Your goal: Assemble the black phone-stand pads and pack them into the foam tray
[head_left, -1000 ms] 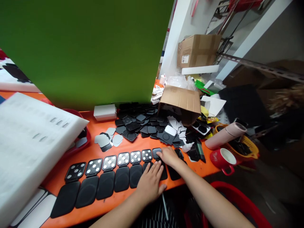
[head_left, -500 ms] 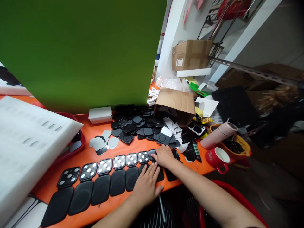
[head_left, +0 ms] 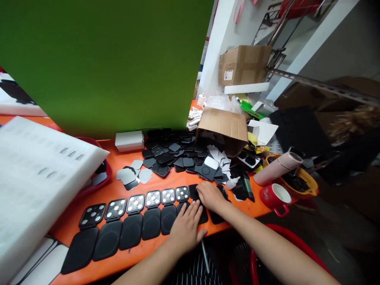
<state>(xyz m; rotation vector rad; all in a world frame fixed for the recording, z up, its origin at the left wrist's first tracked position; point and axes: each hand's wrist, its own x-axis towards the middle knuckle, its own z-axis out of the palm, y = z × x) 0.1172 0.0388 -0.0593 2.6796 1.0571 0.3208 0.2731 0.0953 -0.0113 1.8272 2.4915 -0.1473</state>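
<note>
A row of several opened black hinged cases lies along the front of the orange table, each upper half showing round silver dots. My left hand lies flat and open on the lower halves at the row's right end. My right hand rests just beyond it on the rightmost case, fingers curled and pressing down; what is under the fingertips is hidden. A heap of loose black case parts lies behind the row, with a few grey inserts to its left.
A green board stands behind the table. White foam sheets sit at the left over a red tray. A tipped cardboard box, a red mug, a pink bottle and a yellow basket crowd the right.
Both hands stay on the right end of the row; the right hand's fingers shift slightly on the rightmost case. The camera has swung a little.
</note>
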